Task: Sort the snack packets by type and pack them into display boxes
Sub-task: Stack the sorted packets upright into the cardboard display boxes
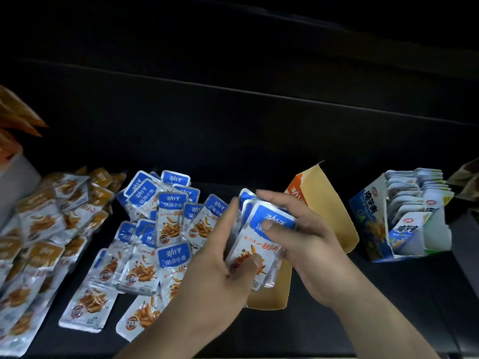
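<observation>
Two hands hold one stack of blue packets at the middle of the view. The left hand curls round the stack's left edge, thumb pressed on the front packet's lower face. The right hand wraps its fingers over the top, thumb flat on the blue header. That header reads 劲仔, then 深海小鱼 partly under the thumb; below runs red lettering, of which only 一秒 is legible.

Behind and under the stack lies an open box, orange outside and plain brown inside, with 劲仔 on its orange wall and a saw-toothed edge toward three o'clock. Whether the stack touches the box cannot be told.

At nine o'clock from the hands a blue pile of the same packets lies overlapped, each headed 劲仔 深海小鱼. Farther toward nine o'clock a brown pile carries brown headers, too blurred to read. At ten o'clock stands a white tub with orange packs above it.

At three o'clock a blue box, marked 魔芋爽, holds packets standing on edge in rows.

A strip of black table shows between box and blue box, and a wider dark band runs toward twelve o'clock, up to a long straight edge. The blue pile's nearest packets lie close to the table's six-o'clock edge.
</observation>
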The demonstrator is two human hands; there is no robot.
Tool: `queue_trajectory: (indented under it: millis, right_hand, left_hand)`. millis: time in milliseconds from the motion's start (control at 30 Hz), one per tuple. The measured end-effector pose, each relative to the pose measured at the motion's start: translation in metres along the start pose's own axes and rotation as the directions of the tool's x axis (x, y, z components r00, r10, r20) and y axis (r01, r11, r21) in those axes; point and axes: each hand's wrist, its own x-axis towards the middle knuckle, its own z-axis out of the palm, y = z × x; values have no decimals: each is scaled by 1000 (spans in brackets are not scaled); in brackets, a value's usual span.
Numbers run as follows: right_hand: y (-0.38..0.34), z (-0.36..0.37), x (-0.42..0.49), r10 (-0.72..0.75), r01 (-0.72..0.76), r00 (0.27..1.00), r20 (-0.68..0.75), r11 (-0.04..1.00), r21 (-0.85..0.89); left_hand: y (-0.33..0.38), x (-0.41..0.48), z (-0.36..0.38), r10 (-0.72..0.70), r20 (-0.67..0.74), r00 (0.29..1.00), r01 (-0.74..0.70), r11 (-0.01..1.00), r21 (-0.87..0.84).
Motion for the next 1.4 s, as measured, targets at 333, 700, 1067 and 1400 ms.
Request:
queue_trajectory:
  millis: [333, 700, 1067, 1400]
  right_hand:
    - [20, 25, -4, 143, -81, 974, -178, 945, 316]
    - [14, 15, -17, 33, -31, 999, 33, 998, -45]
    - [3, -27, -14, -196, 232, 972, 127, 752, -616]
    - [36, -40, -5, -212, 133, 974, -82, 824, -551]
  left_hand:
    - [-11, -4, 11, 76, 20, 997, -78, 990, 121]
    - [-14, -9, 12, 64, 61, 996, -74, 982, 176]
    - [-10, 14, 13, 110, 18, 994, -110, 948, 298]
    - [-43, 36, 22, 174, -104, 979, -92, 839, 537]
